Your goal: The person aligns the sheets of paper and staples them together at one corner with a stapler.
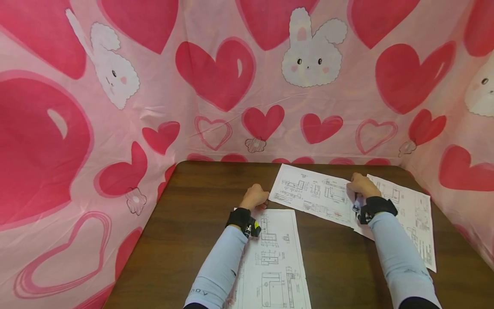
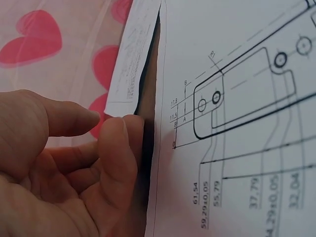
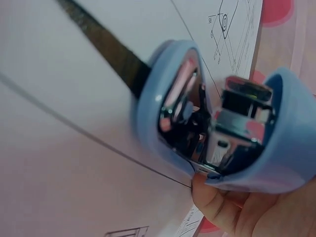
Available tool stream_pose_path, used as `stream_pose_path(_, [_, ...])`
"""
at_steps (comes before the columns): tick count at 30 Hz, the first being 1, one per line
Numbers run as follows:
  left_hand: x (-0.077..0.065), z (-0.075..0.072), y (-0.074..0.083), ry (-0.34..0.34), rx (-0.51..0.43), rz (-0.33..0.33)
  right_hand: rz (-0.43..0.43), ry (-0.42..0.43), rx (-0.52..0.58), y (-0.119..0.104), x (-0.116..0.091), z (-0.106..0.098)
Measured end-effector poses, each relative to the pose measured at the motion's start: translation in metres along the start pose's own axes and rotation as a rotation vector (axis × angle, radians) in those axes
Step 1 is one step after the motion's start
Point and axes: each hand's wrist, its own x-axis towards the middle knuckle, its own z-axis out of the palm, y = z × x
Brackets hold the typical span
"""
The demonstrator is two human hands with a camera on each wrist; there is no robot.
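Note:
In the head view my left hand (image 1: 254, 197) is at the lower left corner of the upper drawing sheet (image 1: 293, 184). Its fingertips (image 2: 116, 148) appear to pinch that corner. A second drawing sheet (image 1: 283, 257) lies below, partly covered by the left forearm. My right hand (image 1: 362, 185) is over the place where the upper sheet overlaps a third sheet (image 1: 420, 223). It holds a light-blue stapler (image 3: 291, 143) with bright metal parts. The stapler's one end faces the right wrist camera, and most of my grip is hidden.
All three sheets carry printed line drawings and lie on a dark brown wooden table (image 1: 193, 240). A pink cloth (image 1: 266, 94) with red hearts and white rabbits hangs behind the table and along both sides.

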Motion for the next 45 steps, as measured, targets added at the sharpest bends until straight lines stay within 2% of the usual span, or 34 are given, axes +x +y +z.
stream_pose_path(13, [0.001, 0.002, 0.0, -0.038, -0.033, -0.035, 0.013, -0.012, 0.01, 0.002, 0.006, 0.004])
stream_pose_path(18, [0.0, 0.005, -0.003, -0.047, -0.109, -0.027, 0.012, -0.006, 0.011, 0.004, 0.01, 0.004])
stream_pose_path(27, [0.004, 0.009, -0.006, 0.001, -0.21, 0.026, -0.008, -0.004, -0.016, 0.0, 0.009, 0.001])
stream_pose_path(34, [0.004, 0.013, -0.005, -0.04, -0.264, 0.014, 0.002, 0.0, -0.008, 0.003, 0.011, 0.0])
stream_pose_path(40, [0.001, 0.014, -0.004, -0.102, -0.358, 0.001, -0.009, 0.022, 0.009, 0.004, 0.012, 0.001])
stream_pose_path(45, [0.001, 0.014, -0.003, -0.114, -0.363, 0.003, -0.009, 0.035, 0.034, 0.004, 0.013, 0.001])
